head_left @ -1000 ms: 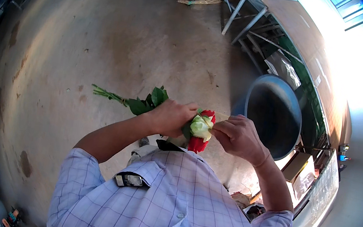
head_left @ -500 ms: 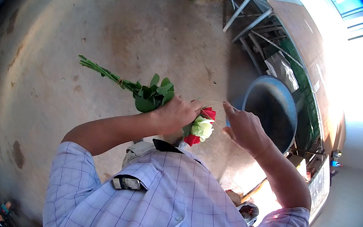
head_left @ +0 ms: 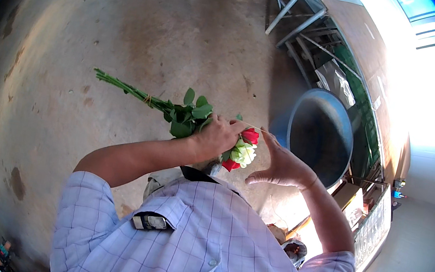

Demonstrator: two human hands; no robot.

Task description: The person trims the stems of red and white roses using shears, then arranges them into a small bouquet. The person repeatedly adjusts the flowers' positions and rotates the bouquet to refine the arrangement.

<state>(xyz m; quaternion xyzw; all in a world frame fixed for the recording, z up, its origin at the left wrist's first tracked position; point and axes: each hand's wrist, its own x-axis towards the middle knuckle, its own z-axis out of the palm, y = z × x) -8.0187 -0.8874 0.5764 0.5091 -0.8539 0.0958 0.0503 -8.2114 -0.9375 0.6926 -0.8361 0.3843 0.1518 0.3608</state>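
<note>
**Kid:** What is the left hand (head_left: 218, 136) doing?

**Helper:** It is wrapped tight around a bunch of roses (head_left: 188, 123). The stems (head_left: 123, 86) stick out to the left, over the concrete floor (head_left: 105, 21). The green leaves (head_left: 185, 116) sit right by the fingers.

**Kid:** Where are the flowers?

**Helper:** They point to the right, in front of the chest. There is a red rose (head_left: 250, 135) on top, a pale rose (head_left: 242, 152) in the middle, and another red one below.

**Kid:** And the right hand (head_left: 281, 166)?

**Helper:** It is open, with the fingers spread. It holds nothing. Its fingertips are just beside the flower heads. I cannot tell if they touch.

**Kid:** What is that big round thing?

**Helper:** A big dark tub (head_left: 320, 135) stands on the floor, to the right of the hands. Metal poles (head_left: 295, 20) lean behind it.
</note>
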